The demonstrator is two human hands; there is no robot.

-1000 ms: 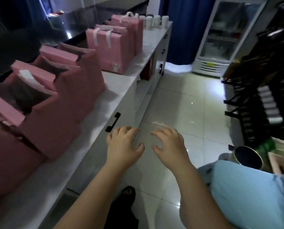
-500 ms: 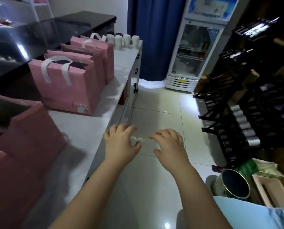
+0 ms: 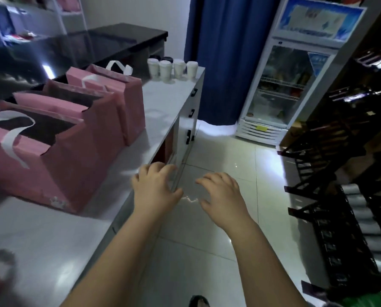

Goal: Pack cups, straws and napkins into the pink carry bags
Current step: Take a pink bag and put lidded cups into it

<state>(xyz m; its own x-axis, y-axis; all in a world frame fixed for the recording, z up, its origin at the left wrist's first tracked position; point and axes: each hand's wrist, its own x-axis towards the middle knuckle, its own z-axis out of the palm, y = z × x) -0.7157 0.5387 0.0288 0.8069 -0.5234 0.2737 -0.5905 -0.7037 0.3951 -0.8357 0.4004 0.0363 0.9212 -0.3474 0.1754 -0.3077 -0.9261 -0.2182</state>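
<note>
Both hands were held out in front of the person, palms down, and neither held anything. The left hand [image 3: 156, 187] hovered over the front edge of the counter [image 3: 163, 100]; its fingers [image 3: 160, 168] were loose and slightly curled, released. The right hand [image 3: 224, 196] hung just beside it, over the floor [image 3: 218, 156], with its fingers [image 3: 209, 178] spread and bent the same way, also released. The two hands were near each other but apart.

The bags [image 3: 74, 156] stood in a row on the counter, to the left of the left hand and running away from the person. They stood upright and close together. The nearest one was open at the top, with a white handle drooping over its front. The farthest one had white handles standing up.

The cups [image 3: 165, 70], four white ones with lids, stood in a line at the far end of the counter, beyond the bags and well apart from both hands.

Black handles [image 3: 188, 136] ran down the counter's front. A glass-door fridge [image 3: 284, 89] stood against the far wall beside a blue curtain [image 3: 222, 52]. A dark rack [image 3: 351, 151] lined the right side of the floor. At the lower left something dark pink was too blurred to tell.
</note>
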